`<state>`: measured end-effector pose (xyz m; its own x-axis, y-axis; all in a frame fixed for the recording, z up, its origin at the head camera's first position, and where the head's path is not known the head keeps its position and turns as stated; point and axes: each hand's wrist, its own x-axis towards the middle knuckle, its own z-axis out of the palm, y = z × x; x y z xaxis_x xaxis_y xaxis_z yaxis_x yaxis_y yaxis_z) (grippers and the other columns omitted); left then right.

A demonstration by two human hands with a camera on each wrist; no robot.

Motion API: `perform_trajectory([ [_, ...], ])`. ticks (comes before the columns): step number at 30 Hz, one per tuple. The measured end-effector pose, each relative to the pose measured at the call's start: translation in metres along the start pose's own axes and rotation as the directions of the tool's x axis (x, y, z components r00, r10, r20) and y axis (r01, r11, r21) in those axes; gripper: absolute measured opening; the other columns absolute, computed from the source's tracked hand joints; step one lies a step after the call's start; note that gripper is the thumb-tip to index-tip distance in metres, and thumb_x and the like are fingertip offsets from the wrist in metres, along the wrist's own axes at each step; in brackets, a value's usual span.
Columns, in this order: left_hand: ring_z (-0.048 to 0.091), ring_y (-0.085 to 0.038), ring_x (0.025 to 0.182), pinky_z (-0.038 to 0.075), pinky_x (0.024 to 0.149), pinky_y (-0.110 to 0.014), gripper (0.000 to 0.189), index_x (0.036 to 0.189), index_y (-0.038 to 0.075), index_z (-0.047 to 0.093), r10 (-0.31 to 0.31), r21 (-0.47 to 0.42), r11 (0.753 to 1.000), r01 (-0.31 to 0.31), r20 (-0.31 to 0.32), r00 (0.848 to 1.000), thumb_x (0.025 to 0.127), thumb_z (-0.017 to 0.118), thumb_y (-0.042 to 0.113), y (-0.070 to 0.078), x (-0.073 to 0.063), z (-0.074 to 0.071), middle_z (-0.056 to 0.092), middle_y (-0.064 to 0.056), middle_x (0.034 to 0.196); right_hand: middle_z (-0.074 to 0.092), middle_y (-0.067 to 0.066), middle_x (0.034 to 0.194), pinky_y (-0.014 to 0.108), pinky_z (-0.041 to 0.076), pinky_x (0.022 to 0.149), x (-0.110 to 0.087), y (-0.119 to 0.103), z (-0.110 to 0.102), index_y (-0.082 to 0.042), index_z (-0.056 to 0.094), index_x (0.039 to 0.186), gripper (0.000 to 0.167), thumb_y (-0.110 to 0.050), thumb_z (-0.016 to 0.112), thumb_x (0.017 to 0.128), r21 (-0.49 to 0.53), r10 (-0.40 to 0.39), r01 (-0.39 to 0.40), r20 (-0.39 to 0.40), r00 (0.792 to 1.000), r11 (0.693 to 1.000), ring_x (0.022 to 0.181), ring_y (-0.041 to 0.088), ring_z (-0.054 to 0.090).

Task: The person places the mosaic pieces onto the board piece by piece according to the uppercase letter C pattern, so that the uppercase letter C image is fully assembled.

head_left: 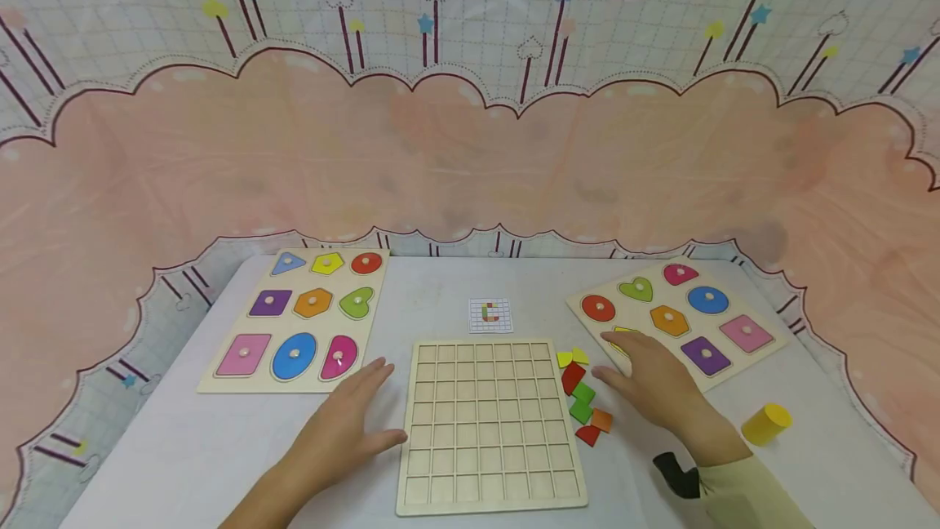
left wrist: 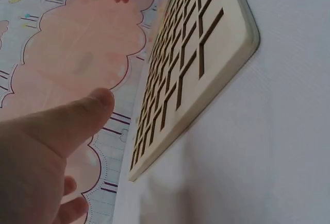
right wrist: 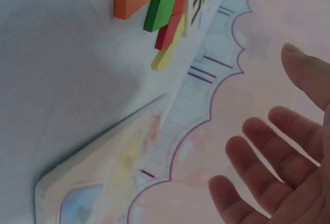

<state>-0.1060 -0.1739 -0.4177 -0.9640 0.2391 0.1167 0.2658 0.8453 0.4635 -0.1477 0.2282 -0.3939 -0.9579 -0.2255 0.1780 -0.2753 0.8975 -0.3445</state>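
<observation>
A pale wooden grid board (head_left: 494,423) lies in the middle of the table. Beside its left edge is my left hand (head_left: 339,433), thumb apart from the fingers, holding nothing. In the left wrist view the thumb (left wrist: 85,116) points towards the board; whether it touches cannot be told. To the right of the grid lie loose coloured pieces: yellow (head_left: 572,357), red (head_left: 573,378), green (head_left: 583,402) and orange (head_left: 601,420). My right hand (head_left: 656,384) hovers just right of them with nothing in it, partly covering a shape puzzle board (head_left: 756,353).
A small card (head_left: 489,315) with a coloured pattern lies behind the grid. At the left is another shape puzzle board (head_left: 294,325) with knobbed pieces. A yellow cylinder (head_left: 766,424) stands near the right forearm. A patterned cloth (head_left: 470,162) hangs behind the table.
</observation>
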Motion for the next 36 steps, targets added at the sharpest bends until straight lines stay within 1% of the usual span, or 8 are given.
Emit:
perform_trajectory([
  [3,0.049,-0.033,0.133,0.042,0.108,-0.052,0.077,0.139,0.005,0.056,-0.019,-0.079,0.997,0.021,0.035,0.999,0.074,0.090,0.029,-0.001,0.000,0.005,0.056,-0.010,0.142,0.061,0.022,0.129,0.060,0.047,0.099,0.009,0.000,0.005,0.000,0.059,0.134,0.054,-0.025,0.076,0.089,0.035,0.014,-0.014,0.015,1.000,0.999,0.121,0.043,0.055],
  [6,0.054,-0.031,0.128,0.043,0.107,-0.050,0.070,0.134,0.007,0.061,-0.020,-0.113,0.993,0.025,0.045,0.999,0.073,0.090,0.025,-0.002,0.000,0.010,0.062,-0.007,0.135,0.063,0.020,0.127,0.057,0.050,0.096,0.017,0.003,0.011,0.000,0.059,0.134,0.052,-0.023,0.075,0.090,0.070,0.030,-0.032,0.037,0.999,0.997,0.116,0.040,0.059],
  [10,0.055,-0.033,0.125,0.043,0.106,-0.052,0.065,0.129,0.004,0.063,0.033,-0.158,0.987,-0.023,0.061,0.998,0.073,0.090,0.022,-0.007,-0.001,0.014,0.063,-0.009,0.130,0.065,0.018,0.124,0.053,0.053,0.094,0.027,0.007,0.019,0.000,0.059,0.133,0.047,-0.020,0.073,0.092,0.099,0.048,-0.057,0.087,0.995,0.993,0.113,0.037,0.061],
  [14,0.055,-0.033,0.123,0.042,0.105,-0.054,0.066,0.128,0.002,0.064,0.086,-0.207,0.976,-0.066,0.091,0.992,0.073,0.090,0.025,-0.014,-0.002,0.018,0.063,-0.009,0.128,0.066,0.016,0.121,0.051,0.054,0.093,0.035,0.010,0.025,-0.001,0.062,0.130,0.042,-0.018,0.073,0.093,0.104,0.058,-0.072,0.136,0.989,0.992,0.111,0.035,0.061],
  [18,0.055,-0.032,0.121,0.042,0.105,-0.054,0.061,0.125,0.005,0.066,0.091,-0.236,0.970,-0.061,0.116,0.989,0.074,0.090,0.026,-0.016,-0.004,0.022,0.063,-0.006,0.124,0.067,0.014,0.120,0.049,0.054,0.093,0.041,0.013,0.032,-0.002,0.064,0.127,0.038,-0.015,0.072,0.092,0.107,0.072,-0.092,0.171,0.983,0.990,0.110,0.034,0.061],
  [26,0.056,-0.029,0.119,0.043,0.104,-0.053,0.056,0.122,0.007,0.068,0.078,-0.233,0.971,-0.050,0.113,0.991,0.074,0.089,0.027,-0.014,-0.002,0.024,0.064,-0.003,0.121,0.069,0.010,0.115,0.048,0.055,0.093,0.046,0.016,0.038,-0.003,0.067,0.120,0.030,-0.010,0.069,0.092,0.102,0.074,-0.098,0.219,0.973,0.990,0.105,0.031,0.062],
  [32,0.056,-0.028,0.119,0.043,0.104,-0.054,0.057,0.120,0.008,0.068,0.045,-0.235,0.972,-0.018,0.109,0.993,0.073,0.090,0.030,-0.012,-0.001,0.027,0.065,-0.002,0.119,0.069,0.010,0.114,0.047,0.055,0.092,0.048,0.017,0.039,-0.002,0.067,0.120,0.029,-0.008,0.070,0.091,0.099,0.064,-0.089,0.233,0.970,0.991,0.104,0.030,0.062],
  [36,0.056,-0.027,0.118,0.044,0.103,-0.054,0.057,0.120,0.009,0.069,0.042,-0.233,0.972,-0.017,0.103,0.994,0.073,0.090,0.032,-0.013,-0.001,0.028,0.065,-0.001,0.119,0.069,0.009,0.113,0.047,0.055,0.093,0.050,0.017,0.039,-0.003,0.067,0.121,0.030,-0.008,0.070,0.091,0.101,0.055,-0.082,0.242,0.969,0.992,0.103,0.029,0.062],
])
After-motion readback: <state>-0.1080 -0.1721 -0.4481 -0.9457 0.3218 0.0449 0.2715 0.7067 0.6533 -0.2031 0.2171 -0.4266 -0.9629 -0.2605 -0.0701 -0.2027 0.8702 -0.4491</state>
